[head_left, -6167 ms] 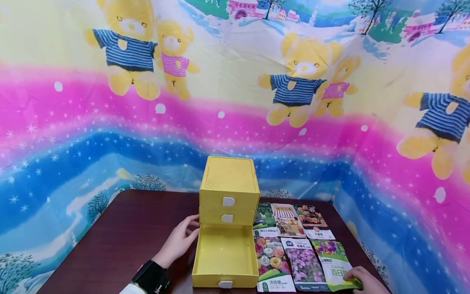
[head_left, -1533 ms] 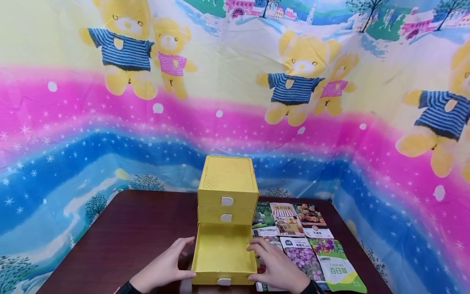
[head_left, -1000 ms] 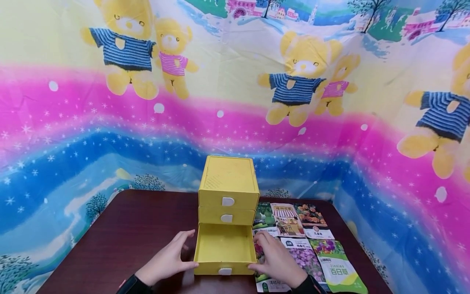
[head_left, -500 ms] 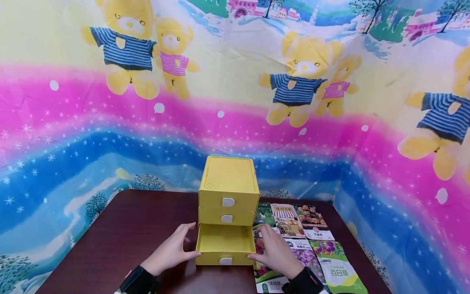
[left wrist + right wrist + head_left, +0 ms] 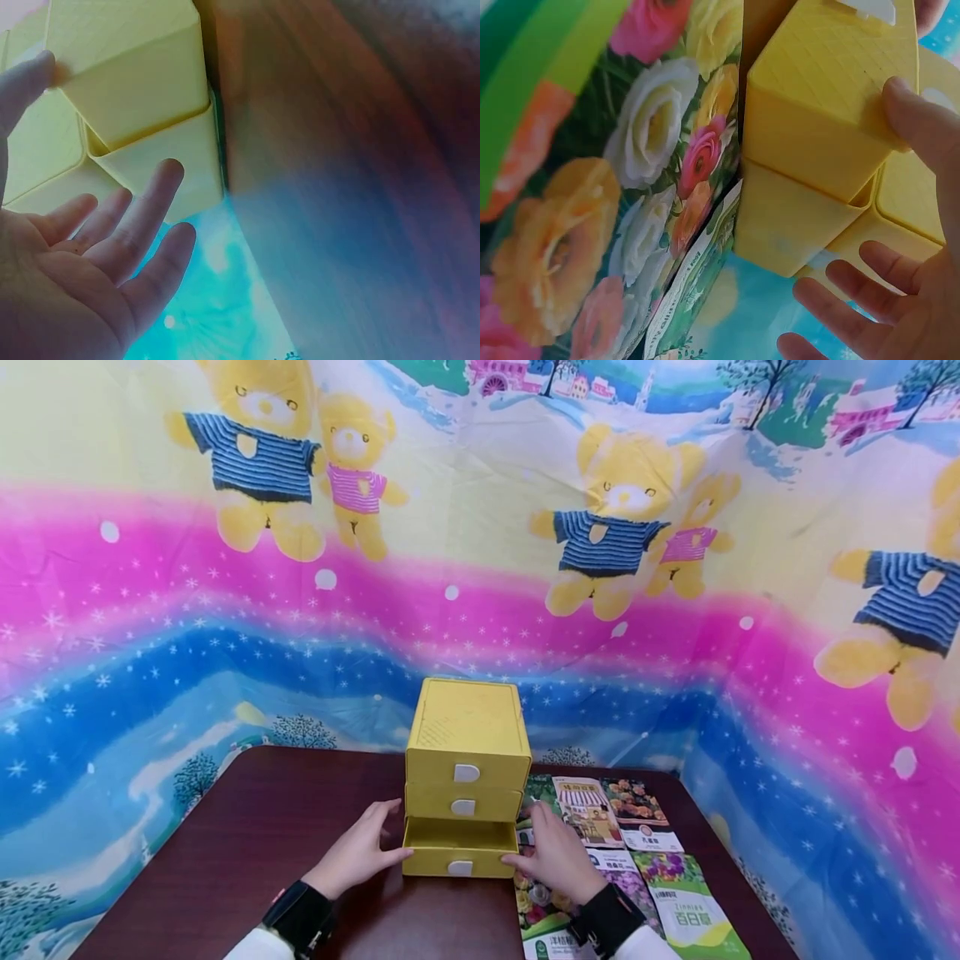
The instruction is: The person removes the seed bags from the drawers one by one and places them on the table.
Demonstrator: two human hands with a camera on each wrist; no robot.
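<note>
A yellow desktop drawer unit [image 5: 472, 714] with white tab handles stands on the dark table. Its bottom drawer [image 5: 431, 862] sticks out a short way; the two drawers above it are in. My left hand [image 5: 356, 852] has its thumb on the drawer front's left corner. On the opposite corner is the thumb of my right hand [image 5: 561, 860]. Fingers of both hands reach loosely back along the sides, as the left wrist view shows with the drawer's side [image 5: 142, 97] and the right wrist view with the yellow drawer [image 5: 817, 120].
Several flower seed packets lie in two rows right of the unit. A green packet [image 5: 686, 906] is at the front right, and one with roses [image 5: 551, 922] lies partly under my right hand. Patterned cloth [image 5: 360, 635] with bears hangs behind the table [image 5: 247, 852].
The right hand has left the green packet and come to the drawer's right corner. Both hands have since moved away from me as the bottom drawer slid most of the way in.
</note>
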